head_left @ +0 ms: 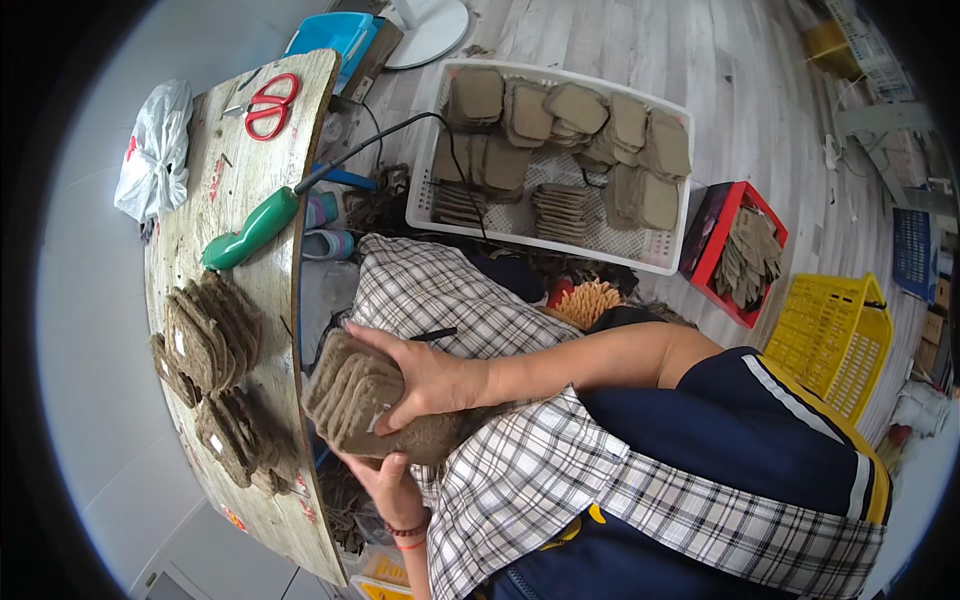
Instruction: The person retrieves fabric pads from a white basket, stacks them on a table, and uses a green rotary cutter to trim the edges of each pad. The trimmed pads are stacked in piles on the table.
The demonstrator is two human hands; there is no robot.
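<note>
Between my two hands is a stack of fuzzy grey-brown pads [355,388], rounded squares, held above my checked apron [540,480] beside the table edge. My right hand [430,378] grips it from above, with the thumb across the top face near a small white mark. My left hand [388,490], with a beaded bracelet at the wrist, supports its lower edge; some of its fingers are hidden. A thin black stick [436,334] shows beside my right hand; whether I hold it I cannot tell. Similar pads lie in piles [205,340] on the worn wooden table [225,175].
A green-handled corded tool [255,232], red scissors [270,105] and a white plastic bag [158,150] are on the table. Beyond my lap stands a white basket [560,252] of stacked pads, with a red box [712,278] of brown pieces and a yellow crate [825,335] to its right.
</note>
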